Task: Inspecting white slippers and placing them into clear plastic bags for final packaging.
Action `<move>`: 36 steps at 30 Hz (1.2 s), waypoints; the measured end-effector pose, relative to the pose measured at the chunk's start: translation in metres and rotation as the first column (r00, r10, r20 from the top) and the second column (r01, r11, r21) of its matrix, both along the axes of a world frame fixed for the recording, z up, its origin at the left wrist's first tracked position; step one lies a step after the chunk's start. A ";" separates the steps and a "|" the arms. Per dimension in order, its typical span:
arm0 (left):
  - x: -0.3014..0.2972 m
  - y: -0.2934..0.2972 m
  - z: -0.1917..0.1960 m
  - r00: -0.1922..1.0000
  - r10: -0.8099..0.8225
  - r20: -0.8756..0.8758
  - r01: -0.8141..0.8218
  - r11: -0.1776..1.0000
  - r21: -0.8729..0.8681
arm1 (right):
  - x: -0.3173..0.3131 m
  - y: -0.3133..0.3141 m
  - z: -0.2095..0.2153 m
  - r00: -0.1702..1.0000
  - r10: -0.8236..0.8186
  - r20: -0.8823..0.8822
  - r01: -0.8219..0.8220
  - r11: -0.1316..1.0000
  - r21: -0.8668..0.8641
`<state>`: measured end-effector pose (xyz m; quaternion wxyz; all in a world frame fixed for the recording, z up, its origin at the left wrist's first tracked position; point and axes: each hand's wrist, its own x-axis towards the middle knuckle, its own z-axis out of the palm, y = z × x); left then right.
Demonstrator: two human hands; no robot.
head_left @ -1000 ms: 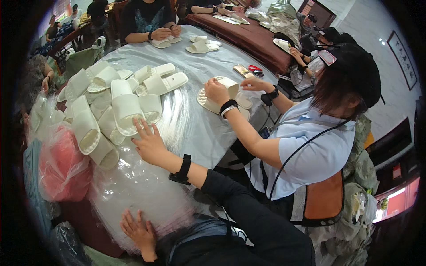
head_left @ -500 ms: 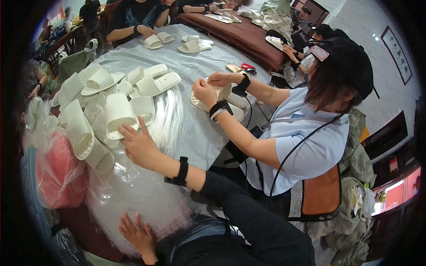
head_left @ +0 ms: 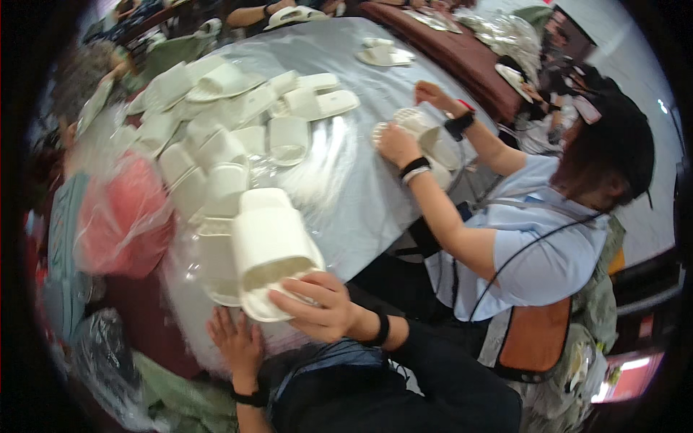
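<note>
My right hand is closed on the heel end of a cream slide slipper. Its wide strap faces up and its toe points away from me. Another cream slipper is just left of it, partly covered by it. My left hand lies with fingers stretched out at the near edge of the clear plastic, its fingertips close to that second slipper's heel. Beyond them a heap of cream slippers covers the left part of the table.
At my right a co-worker handles slippers on the grey-covered table. A pink bundle in clear plastic stands at the left. Across the table another person's hands hold a slipper. One pair lies at the far side.
My right hand has drawn a slipper from the heap toward me. The view has shifted. The person across the table now has a slipper raised. My left hand stays low, fingers still spread.
</note>
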<state>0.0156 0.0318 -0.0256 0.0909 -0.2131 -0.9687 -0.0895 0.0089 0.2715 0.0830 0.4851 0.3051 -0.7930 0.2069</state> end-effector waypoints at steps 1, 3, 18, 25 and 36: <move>-0.001 0.003 -0.002 1.000 -0.024 -0.003 0.024 0.999 0.041 | 0.012 -0.001 -0.003 1.000 0.002 0.018 -0.001 0.999 -0.043; -0.002 0.000 -0.007 1.000 -0.013 -0.005 0.013 1.000 0.026 | 0.034 -0.004 -0.014 0.997 0.018 0.073 -0.015 0.999 -0.049; 0.002 -0.003 -0.001 0.999 -0.047 0.018 0.046 0.997 0.057 | 0.014 -0.016 -0.035 0.712 0.046 0.700 -0.046 0.999 -0.018; 0.000 -0.003 -0.010 0.998 -0.042 -0.041 0.043 0.999 0.012 | -0.050 0.003 -0.022 0.685 -0.369 0.628 0.298 0.929 0.220; 0.000 -0.004 0.003 0.998 -0.040 0.053 0.039 0.999 0.030 | -0.067 -0.022 -0.034 0.483 0.127 0.867 -0.022 0.991 -0.133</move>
